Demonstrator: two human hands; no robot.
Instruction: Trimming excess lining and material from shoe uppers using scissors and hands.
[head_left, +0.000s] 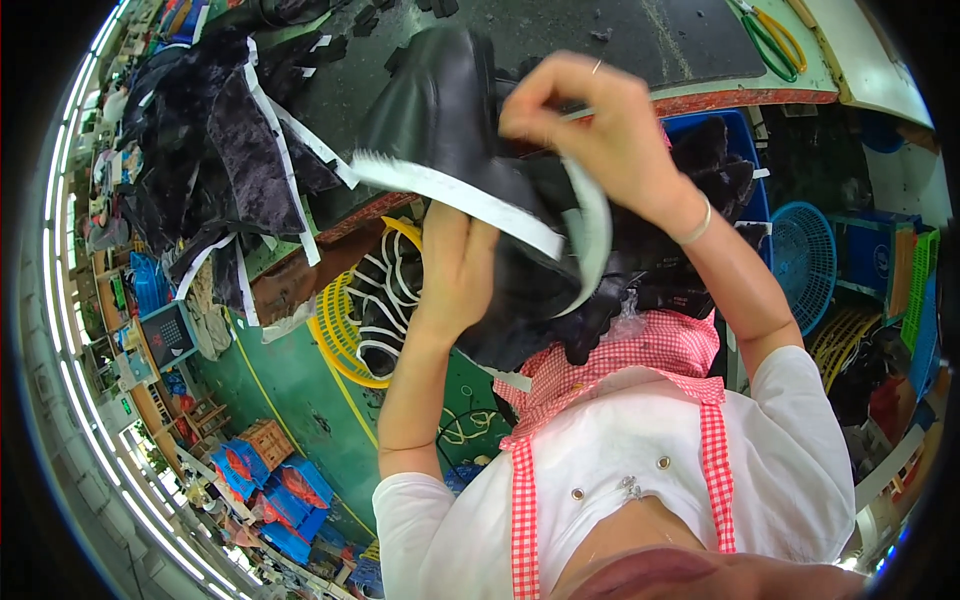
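From where I stand, the black boot upper (pixel 430 115) is at the near edge of the worktable (pixel 650 45). The left hand (pixel 460 265) props it from beneath, its fingertips hidden, so I can't tell how tightly they grip. The right hand (pixel 600 125), also by the table's near edge, has its fingers curled; blur hides whether they pinch anything. The upper looks light, supple and a bit slippery, so I'd hold it by the pale-edged opening. It's smooth and glossy, with a fuzzy-ended white band (pixel 470 205).
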